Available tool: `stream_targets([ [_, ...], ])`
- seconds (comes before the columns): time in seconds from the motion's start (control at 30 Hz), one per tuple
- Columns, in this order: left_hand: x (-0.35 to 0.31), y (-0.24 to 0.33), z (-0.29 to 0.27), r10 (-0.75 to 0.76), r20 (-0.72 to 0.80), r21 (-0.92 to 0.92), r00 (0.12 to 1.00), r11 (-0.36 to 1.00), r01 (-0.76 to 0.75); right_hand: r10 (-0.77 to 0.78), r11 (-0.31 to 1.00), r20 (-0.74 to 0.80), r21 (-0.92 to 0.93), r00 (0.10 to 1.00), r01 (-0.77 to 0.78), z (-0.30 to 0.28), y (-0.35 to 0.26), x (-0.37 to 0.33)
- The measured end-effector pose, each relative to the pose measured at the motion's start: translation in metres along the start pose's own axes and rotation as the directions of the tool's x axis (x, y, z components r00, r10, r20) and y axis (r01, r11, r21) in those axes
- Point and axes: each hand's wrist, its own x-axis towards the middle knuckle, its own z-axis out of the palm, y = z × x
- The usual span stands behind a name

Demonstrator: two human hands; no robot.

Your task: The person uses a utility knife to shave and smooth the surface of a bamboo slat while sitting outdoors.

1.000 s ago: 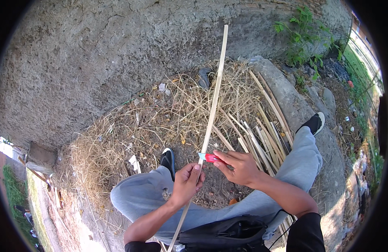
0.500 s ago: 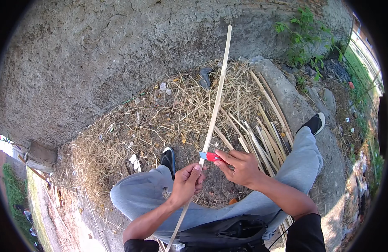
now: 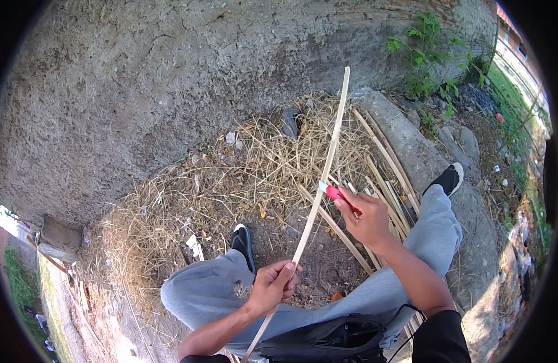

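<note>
A long, pale bamboo strip slants from below my left forearm up toward the wall. My left hand is closed around its lower part, thumb on top. In my right hand is a red box cutter, gripped near its front end. Its short blade lies across the strip, well above my left hand, and seems to touch it. Most of the cutter's handle is hidden in my fingers.
More strips lie on the ground to the right, partly behind my right arm. Dry shavings cover the soil before a rough wall. A stone ledge and a green plant stand at right. A black bag rests on my lap.
My right hand with the box cutter has moved up and to the right along the strip. The left hand has shifted slightly down, still holding the strip, whose top has come lower.
</note>
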Motion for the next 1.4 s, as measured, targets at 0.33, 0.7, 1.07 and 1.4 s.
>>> stream_targets([
  [0.33, 0.008, 0.005, -0.006, 0.112, -0.065, 0.057, 0.992, 0.992, -0.108, -0.104, 0.971, 0.143, 0.229, 0.984, 0.069, -0.009, -0.035, -0.028],
  [0.7, 0.014, -0.001, -0.009, 0.128, -0.079, 0.055, 0.989, 0.991, -0.124, -0.264, 0.949, 0.158, 0.222, 0.952, 0.226, 0.016, -0.035, -0.045],
  [1.07, 0.007, 0.011, -0.009, 0.039, 0.055, -0.123, 0.998, 0.992, -0.032, -0.31, 0.944, 0.103, 0.149, 0.945, 0.294, 0.004, -0.044, -0.039],
  [1.4, 0.006, 0.01, -0.008, 0.031, 0.068, -0.154, 0.997, 0.988, -0.02, -0.287, 0.955, 0.081, 0.104, 0.955, 0.278, 0.006, -0.039, -0.038],
])
